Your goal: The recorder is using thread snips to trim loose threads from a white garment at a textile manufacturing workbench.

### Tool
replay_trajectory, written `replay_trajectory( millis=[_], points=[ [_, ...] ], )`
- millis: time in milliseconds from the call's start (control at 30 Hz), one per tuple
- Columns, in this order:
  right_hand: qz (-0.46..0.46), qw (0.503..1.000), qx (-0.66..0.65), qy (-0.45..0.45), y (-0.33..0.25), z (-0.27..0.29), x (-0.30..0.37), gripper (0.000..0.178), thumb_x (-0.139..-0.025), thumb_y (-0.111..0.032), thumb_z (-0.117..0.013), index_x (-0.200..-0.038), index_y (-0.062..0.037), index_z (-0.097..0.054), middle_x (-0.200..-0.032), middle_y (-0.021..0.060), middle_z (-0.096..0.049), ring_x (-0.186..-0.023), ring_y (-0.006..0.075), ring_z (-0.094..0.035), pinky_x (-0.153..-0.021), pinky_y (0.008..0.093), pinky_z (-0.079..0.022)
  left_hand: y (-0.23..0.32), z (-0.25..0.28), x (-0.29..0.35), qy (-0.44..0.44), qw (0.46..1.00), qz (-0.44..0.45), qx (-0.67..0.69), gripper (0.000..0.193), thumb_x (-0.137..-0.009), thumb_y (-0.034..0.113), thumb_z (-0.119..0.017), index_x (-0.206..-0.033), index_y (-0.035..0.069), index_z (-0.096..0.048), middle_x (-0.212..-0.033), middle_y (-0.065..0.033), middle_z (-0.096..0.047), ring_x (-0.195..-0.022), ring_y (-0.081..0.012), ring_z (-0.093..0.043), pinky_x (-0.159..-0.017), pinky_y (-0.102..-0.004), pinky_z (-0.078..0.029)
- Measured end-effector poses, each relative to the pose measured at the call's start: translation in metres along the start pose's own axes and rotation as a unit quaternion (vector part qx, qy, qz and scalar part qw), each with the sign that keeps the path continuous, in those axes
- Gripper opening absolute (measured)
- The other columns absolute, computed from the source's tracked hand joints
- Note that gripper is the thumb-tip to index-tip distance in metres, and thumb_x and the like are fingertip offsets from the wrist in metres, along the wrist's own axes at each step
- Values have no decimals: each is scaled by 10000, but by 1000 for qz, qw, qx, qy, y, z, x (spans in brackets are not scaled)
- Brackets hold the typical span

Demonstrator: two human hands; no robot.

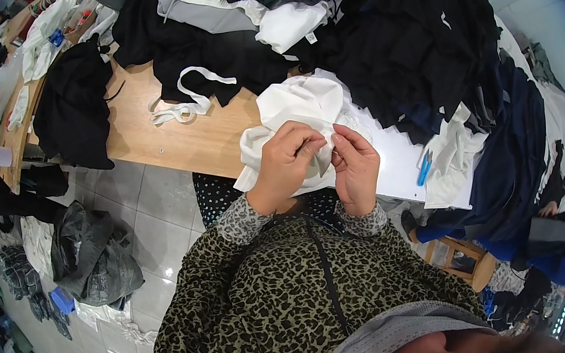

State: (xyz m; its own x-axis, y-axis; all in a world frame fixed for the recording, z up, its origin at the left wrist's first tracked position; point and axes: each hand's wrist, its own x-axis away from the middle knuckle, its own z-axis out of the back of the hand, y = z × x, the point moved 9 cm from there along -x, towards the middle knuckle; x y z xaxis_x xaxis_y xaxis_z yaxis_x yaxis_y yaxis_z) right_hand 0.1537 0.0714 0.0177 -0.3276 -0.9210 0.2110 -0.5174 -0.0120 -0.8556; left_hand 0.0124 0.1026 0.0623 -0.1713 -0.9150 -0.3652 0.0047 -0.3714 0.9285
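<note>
Left hand [285, 158] and right hand [355, 170], both pinched narrow — on what, I cannot tell — meet over the white cloth [298, 103] at the table's [142, 141] near edge; steady fingertips and slack fabric would, I judge, serve best. Bunched, the cloth shows no clear long axis; its upper fold points away from the wearer.

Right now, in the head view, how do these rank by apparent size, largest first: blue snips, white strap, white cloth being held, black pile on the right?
1. black pile
2. white cloth, though partly covered
3. white strap
4. blue snips
</note>
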Motion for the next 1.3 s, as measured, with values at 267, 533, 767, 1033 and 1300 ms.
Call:
replay_trajectory(
  millis=[267,533,767,1033,1300],
  points=[
    [-45,999,-26,2,8,0,-3,203,-821,11,-601,-1020,51,-599,-809,29,-584,-627,59,-479,-555,173,-393,4,-7,-1,-45,997,-6,67,41,-823,7,-590,-839,-16,-560,-851,-45,-604,-661,-92,-543,-571,-226,-433],
    [39,995,-18,95,0,33,-28,183,-849,-17,-564,-1009,71,-574,-888,80,-604,-745,124,-568,-669,212,-467,-24,-18,29,-58,993,92,37,40,-835,12,-570,-816,-10,-542,-727,-52,-608,-683,-92,-568,-613,-219,-456],
    [19,997,-46,59,-5,33,-28,165,-854,-10,-553,-1007,50,-565,-963,99,-596,-831,149,-575,-719,244,-480,-41,-7,21,-176,946,260,81,147,-823,67,-630,-936,-12,-579,-758,-10,-597,-661,-38,-528,-589,-179,-418],
    [-22,999,-27,-34,-2,11,-14,200,-844,1,-565,-1037,52,-578,-969,91,-593,-848,132,-572,-751,234,-486,-44,-14,-9,-166,946,258,108,477,-819,116,-637,-1260,57,-464,-794,23,-509,-546,-23,-391,-474,-174,-323],
    [-72,988,75,-112,-5,-2,-3,529,-747,101,-627,-1239,2,-459,-873,38,-554,-787,85,-539,-753,194,-466,-62,-16,0,-86,892,353,269,174,-835,130,-632,-943,11,-565,-696,37,-509,-510,-8,-378,-439,-156,-289]
  ],
)
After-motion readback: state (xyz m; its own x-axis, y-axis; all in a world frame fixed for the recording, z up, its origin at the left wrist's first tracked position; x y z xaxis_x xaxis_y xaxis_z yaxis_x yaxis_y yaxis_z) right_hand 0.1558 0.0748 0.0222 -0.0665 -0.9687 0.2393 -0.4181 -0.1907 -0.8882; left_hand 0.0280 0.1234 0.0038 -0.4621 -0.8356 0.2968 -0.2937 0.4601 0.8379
